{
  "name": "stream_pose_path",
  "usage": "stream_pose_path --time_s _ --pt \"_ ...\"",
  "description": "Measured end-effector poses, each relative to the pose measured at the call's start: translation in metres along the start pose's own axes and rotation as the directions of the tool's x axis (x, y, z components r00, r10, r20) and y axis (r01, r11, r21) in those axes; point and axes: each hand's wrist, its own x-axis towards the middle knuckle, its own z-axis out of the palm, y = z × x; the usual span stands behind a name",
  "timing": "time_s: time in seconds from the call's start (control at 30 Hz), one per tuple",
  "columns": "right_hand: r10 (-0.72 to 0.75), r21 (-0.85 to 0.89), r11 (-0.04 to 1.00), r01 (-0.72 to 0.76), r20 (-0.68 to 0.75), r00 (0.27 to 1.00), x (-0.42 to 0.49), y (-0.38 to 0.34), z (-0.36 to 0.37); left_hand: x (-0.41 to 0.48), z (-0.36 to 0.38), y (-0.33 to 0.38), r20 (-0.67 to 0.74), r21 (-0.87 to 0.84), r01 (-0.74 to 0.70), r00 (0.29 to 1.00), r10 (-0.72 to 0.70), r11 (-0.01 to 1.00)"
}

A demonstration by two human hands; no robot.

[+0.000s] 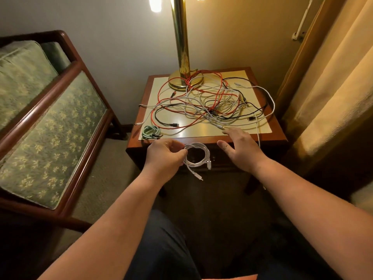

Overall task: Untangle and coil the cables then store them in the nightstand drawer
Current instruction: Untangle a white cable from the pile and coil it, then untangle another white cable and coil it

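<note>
pinching the thin white coiled cable point(207, 154) just in front of the wooden nightstand point(279, 136), the left hand point(164, 156) clamps its loops; the right hand point(240, 146) hovers spread, empty. likely light, limp, springy: grip across the bundled loops.

A pale wall point(121, 47) is lit by a brass lamp point(180, 37). A green-cushioned chair point(40, 118) is set at left, a curtain point(333, 77) hung at right, over carpet point(105, 178).
</note>
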Motion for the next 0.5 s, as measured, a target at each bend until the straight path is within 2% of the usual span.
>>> stream_pose_path --time_s 0.2,0.3,0.5 --pt "0.068 -0.326 0.945 -0.014 0.154 0.986 0.065 0.018 0.011 0.056 -0.004 0.015 0.005 0.25 -0.041 0.999 0.041 0.967" --pt "0.093 -0.339 0.94 -0.028 0.177 0.98 0.088 0.018 0.017 0.082 -0.004 0.024 0.026 0.354 -0.056 0.998 0.05 0.933" --pt "0.101 -0.323 0.944 -0.061 0.107 0.989 0.11 0.019 0.027 0.126 0.006 0.016 0.066 0.444 0.004 0.997 -0.037 0.896"
